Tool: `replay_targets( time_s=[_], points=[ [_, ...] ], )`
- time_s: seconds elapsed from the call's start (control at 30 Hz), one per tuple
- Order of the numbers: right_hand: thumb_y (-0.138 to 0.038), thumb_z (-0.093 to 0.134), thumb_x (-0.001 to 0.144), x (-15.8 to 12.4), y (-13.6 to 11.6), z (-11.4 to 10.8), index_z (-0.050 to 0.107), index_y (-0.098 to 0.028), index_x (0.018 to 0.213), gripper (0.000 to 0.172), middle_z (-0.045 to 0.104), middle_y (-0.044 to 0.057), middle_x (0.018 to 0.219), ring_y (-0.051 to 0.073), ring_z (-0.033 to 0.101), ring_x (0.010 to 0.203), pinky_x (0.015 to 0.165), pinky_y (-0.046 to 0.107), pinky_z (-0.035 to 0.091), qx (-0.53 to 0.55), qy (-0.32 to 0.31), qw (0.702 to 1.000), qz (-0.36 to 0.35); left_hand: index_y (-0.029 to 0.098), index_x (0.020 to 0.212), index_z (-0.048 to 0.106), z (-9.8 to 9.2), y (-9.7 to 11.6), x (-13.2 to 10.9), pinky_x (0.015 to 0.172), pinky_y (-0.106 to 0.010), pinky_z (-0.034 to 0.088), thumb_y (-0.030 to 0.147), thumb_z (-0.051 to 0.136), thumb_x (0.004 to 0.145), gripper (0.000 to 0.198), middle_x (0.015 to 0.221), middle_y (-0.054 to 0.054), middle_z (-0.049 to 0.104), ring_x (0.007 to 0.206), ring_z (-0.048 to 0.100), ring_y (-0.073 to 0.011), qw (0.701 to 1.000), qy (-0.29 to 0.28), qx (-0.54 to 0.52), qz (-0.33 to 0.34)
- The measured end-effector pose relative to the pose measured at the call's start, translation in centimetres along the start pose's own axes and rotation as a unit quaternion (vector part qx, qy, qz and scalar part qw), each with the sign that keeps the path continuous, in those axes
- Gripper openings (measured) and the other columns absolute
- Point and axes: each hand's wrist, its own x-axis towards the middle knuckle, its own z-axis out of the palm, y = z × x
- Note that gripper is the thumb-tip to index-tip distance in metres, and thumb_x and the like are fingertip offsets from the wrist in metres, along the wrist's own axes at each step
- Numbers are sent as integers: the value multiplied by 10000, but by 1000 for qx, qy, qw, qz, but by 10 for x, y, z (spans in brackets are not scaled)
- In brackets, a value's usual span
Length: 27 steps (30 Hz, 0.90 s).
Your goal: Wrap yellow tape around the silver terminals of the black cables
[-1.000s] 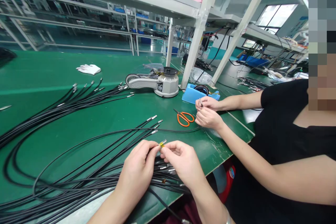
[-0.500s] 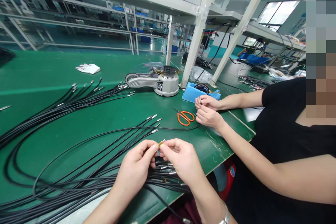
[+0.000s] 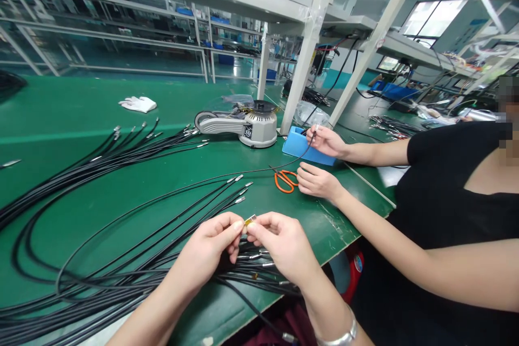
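My left hand (image 3: pixel 208 251) and my right hand (image 3: pixel 279 243) meet over the near edge of the green bench (image 3: pixel 73 113), both pinching the metal tip of one black cable (image 3: pixel 250 220), which carries a bit of yellow tape. Under my hands lies a bundle of black cables with metal ends (image 3: pixel 121 275). To my right a co-worker in black lifts another cable end with one hand (image 3: pixel 326 140) beside a blue tape holder (image 3: pixel 302 147); the other hand (image 3: pixel 318 181) rests by orange scissors (image 3: pixel 286 179).
A grey tape dispenser machine (image 3: pixel 251 123) stands mid-bench. A second fan of black cables (image 3: pixel 121 154) spreads at the left, a white glove (image 3: pixel 138 104) lies behind it. White shelf posts (image 3: pixel 302 59) rise behind the dispenser.
The co-worker's far hand has lifted a cable end up and away toward the blue holder, and the near hand opened by the scissors. My own hands stayed on the taped tip.
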Motion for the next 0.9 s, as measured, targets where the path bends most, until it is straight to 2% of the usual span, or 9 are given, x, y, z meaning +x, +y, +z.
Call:
replay_targets(
  time_s=[0.1, 0.2, 0.33, 0.43, 0.53, 0.6, 0.67, 0.8, 0.9],
  points=[
    [-281, 621, 812, -3, 1, -4, 687, -180, 748, 137, 704, 36, 755, 163, 641, 695, 689, 262, 506, -91, 1, 992, -91, 151, 664, 550, -4, 4, -1, 458, -195, 331, 398, 598, 786, 280, 515, 53, 447, 444, 416, -74, 998, -55, -24, -20],
    [-254, 616, 834, -3, 3, -8, 682, -188, 765, 116, 698, 44, 774, 164, 629, 716, 709, 269, 494, -186, 4, 961, -206, 146, 634, 552, -7, 6, -2, 430, -187, 318, 376, 625, 765, 275, 490, 59, 401, 422, 340, -60, 992, -103, -68, -39],
    [-320, 627, 842, 0, 3, -15, 682, -205, 867, 130, 685, 48, 789, 171, 621, 732, 712, 289, 500, -225, -14, 932, -285, 147, 597, 545, -13, 7, -2, 404, -191, 323, 377, 659, 732, 290, 471, 71, 343, 407, 248, -50, 978, -159, -111, -77],
    [-305, 588, 874, 2, -3, -21, 683, -231, 995, 171, 702, 54, 878, 177, 631, 811, 766, 305, 505, -250, -84, 902, -343, 143, 602, 562, -17, 6, -3, 382, -196, 312, 374, 671, 704, 275, 465, 78, 315, 399, 220, -50, 969, -199, -108, -97],
    [-277, 552, 898, 3, -11, -26, 710, -254, 977, 178, 721, 48, 896, 179, 635, 829, 785, 310, 501, -280, -150, 868, -383, 137, 603, 574, -19, 7, -5, 372, -199, 293, 373, 664, 693, 269, 459, 83, 302, 391, 204, -49, 964, -223, -96, -106],
    [-271, 569, 887, 3, -12, -29, 719, -249, 954, 166, 723, 50, 871, 182, 634, 822, 789, 314, 500, -274, -149, 870, -382, 142, 624, 574, -17, 9, -7, 397, -199, 311, 396, 643, 720, 281, 462, 81, 323, 398, 239, -55, 969, -217, -73, -89],
    [-267, 609, 856, 3, -11, -31, 700, -236, 1002, 175, 706, 57, 920, 181, 631, 847, 810, 317, 500, -230, -122, 900, -349, 154, 659, 566, -11, 12, -8, 455, -204, 353, 429, 613, 758, 296, 499, 67, 383, 443, 331, -74, 984, -170, -12, -44],
    [-309, 648, 808, 0, -2, -33, 677, -207, 963, 187, 665, 43, 939, 168, 632, 832, 772, 283, 509, -88, -58, 977, -184, 176, 666, 531, 1, 18, -11, 537, -215, 371, 436, 549, 808, 297, 593, 49, 460, 553, 431, -106, 985, -58, 156, 35],
    [-320, 631, 807, -2, 2, -30, 661, -180, 766, 149, 642, 8, 752, 146, 601, 716, 686, 249, 481, -42, -39, 993, -105, 177, 680, 552, 5, 19, -12, 536, -223, 368, 428, 523, 820, 288, 602, 43, 482, 563, 441, -117, 976, -38, 206, 50]
  ],
)
